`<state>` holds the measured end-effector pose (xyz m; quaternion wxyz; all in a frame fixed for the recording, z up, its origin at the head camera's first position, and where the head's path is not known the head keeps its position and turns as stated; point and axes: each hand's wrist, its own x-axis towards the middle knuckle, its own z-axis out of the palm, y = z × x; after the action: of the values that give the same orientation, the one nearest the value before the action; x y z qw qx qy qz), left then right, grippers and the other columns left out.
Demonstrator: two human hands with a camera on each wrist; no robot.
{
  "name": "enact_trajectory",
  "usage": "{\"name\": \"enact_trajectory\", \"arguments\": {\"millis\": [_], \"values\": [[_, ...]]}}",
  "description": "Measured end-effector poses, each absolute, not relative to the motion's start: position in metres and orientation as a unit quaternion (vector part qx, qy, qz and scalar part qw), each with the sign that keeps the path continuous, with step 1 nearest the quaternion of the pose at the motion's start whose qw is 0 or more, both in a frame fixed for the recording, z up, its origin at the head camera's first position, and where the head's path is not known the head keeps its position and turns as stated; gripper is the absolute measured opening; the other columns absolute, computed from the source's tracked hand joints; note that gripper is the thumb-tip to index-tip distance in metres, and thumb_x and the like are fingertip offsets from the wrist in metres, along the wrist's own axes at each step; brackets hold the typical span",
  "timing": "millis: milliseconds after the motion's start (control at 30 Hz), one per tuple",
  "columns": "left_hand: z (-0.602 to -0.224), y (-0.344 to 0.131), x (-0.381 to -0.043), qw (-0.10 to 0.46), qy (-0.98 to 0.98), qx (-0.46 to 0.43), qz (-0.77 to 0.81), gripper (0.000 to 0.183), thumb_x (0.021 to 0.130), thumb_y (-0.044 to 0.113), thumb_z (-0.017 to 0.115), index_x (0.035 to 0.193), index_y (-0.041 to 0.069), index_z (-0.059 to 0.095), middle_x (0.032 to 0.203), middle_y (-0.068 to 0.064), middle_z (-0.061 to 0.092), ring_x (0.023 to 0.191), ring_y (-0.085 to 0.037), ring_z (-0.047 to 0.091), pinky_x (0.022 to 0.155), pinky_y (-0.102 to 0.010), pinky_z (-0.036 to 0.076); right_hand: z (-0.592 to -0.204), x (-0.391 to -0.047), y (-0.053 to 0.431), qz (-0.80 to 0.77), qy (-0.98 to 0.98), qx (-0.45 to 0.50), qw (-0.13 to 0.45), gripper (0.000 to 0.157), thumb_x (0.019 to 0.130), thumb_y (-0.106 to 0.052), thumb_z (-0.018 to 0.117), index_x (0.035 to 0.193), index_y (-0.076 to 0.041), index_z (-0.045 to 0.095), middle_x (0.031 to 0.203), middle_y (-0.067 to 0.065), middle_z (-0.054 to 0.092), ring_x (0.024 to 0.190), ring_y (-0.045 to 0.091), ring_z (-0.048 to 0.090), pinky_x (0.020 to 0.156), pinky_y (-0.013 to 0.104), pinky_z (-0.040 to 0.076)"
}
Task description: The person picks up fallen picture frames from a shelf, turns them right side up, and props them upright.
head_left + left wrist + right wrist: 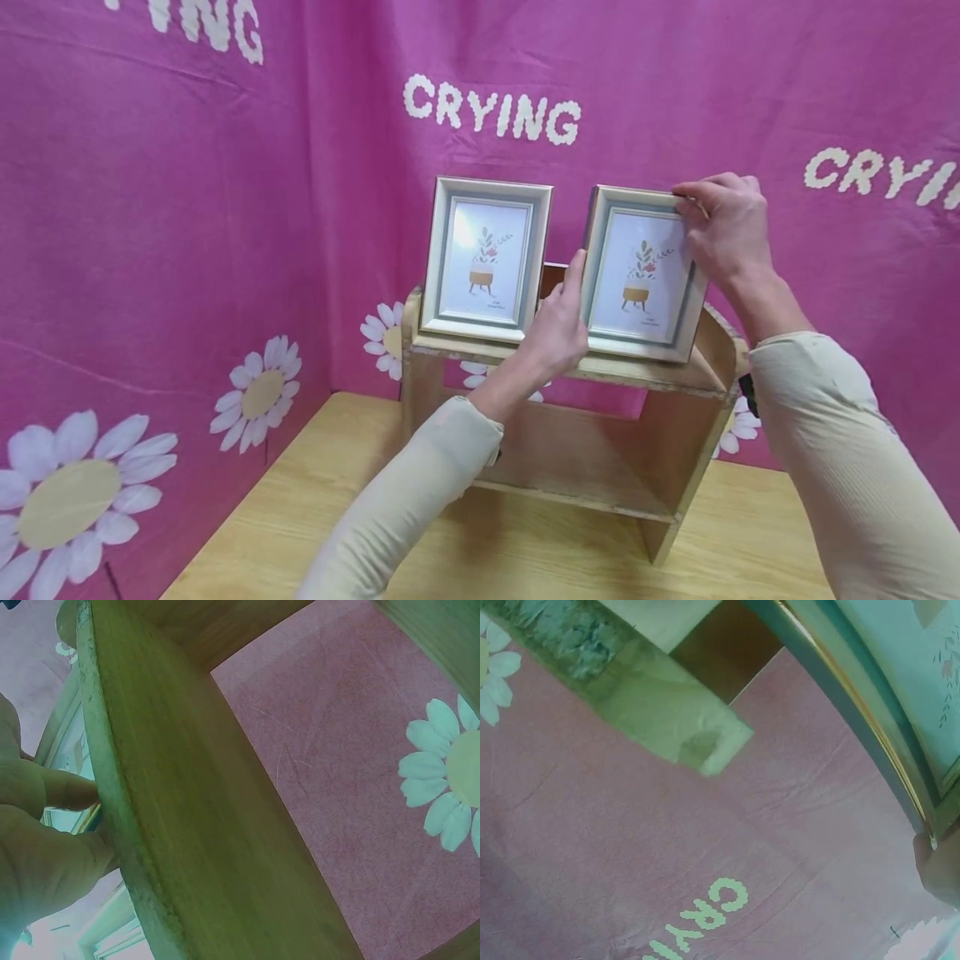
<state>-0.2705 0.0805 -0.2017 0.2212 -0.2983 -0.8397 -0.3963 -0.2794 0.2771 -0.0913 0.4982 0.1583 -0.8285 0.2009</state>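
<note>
Two matching cream picture frames with potted-plant prints stand side by side on a small wooden shelf [585, 454]. My right hand [727, 229] pinches the top right corner of the right picture frame [637, 275]. At that frame's left edge, my left hand [557, 329] holds the side low down. The left picture frame [487, 258] leans back slightly, touched by neither hand. In the left wrist view, the shelf board [202, 810] hides part of the left hand [37, 825]. A right fingertip [939, 870] shows at the frame's corner in the right wrist view.
The shelf stands on a light wooden table [300, 500]. Behind and to the left hangs a pink cloth [187, 208] with white lettering and daisies. A lower shelf board lies beneath the frames, and the shelf's right side panel [720, 346] rises beside the right frame.
</note>
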Motion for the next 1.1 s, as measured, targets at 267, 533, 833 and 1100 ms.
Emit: {"name": "enact_trajectory", "arguments": {"millis": [267, 533, 833, 1100], "values": [[-0.203, 0.082, -0.269, 0.193, -0.85, -0.261, -0.415, 0.092, 0.091, -0.013, 0.051, 0.16, 0.019, -0.001, 0.141, -0.025, 0.049, 0.077, -0.022, 0.058, 0.064, -0.02, 0.051, -0.094, -0.283, 0.28, 0.185, -0.822, 0.174, 0.51, 0.024, 0.092, 0.007, 0.057, 0.108, 0.004, 0.073, 0.105, 0.026, 0.069, 0.098, 0.042, 0.054, 0.086, 0.049, 0.039], [-0.203, 0.079, -0.268, 0.195, -0.858, -0.266, -0.394, 0.092, 0.09, -0.013, 0.052, 0.16, 0.014, -0.002, 0.139, -0.025, 0.05, 0.082, -0.023, 0.057, 0.071, -0.021, 0.052, -0.096, -0.286, 0.283, 0.181, -0.818, 0.183, 0.515, 0.026, 0.091, 0.011, 0.055, 0.108, 0.005, 0.073, 0.105, 0.027, 0.069, 0.099, 0.043, 0.055, 0.087, 0.051, 0.042], [-0.203, 0.077, -0.269, 0.196, -0.845, -0.274, -0.415, 0.082, 0.094, -0.01, 0.047, 0.16, 0.014, 0.005, 0.144, -0.022, 0.049, 0.1, -0.024, 0.058, 0.075, -0.021, 0.051, -0.098, -0.289, 0.287, 0.192, -0.82, 0.184, 0.507, 0.035, 0.089, 0.015, 0.048, 0.109, 0.003, 0.074, 0.108, 0.024, 0.07, 0.1, 0.041, 0.057, 0.088, 0.048, 0.045], [-0.202, 0.077, -0.268, 0.173, -0.847, -0.26, -0.429, 0.083, 0.094, -0.01, 0.046, 0.16, 0.017, 0.005, 0.147, -0.02, 0.044, 0.089, -0.022, 0.055, 0.06, -0.018, 0.049, -0.097, -0.293, 0.29, 0.195, -0.833, 0.191, 0.481, 0.043, 0.087, 0.016, 0.042, 0.113, 0.002, 0.073, 0.112, 0.025, 0.069, 0.104, 0.042, 0.057, 0.093, 0.052, 0.045]]}}
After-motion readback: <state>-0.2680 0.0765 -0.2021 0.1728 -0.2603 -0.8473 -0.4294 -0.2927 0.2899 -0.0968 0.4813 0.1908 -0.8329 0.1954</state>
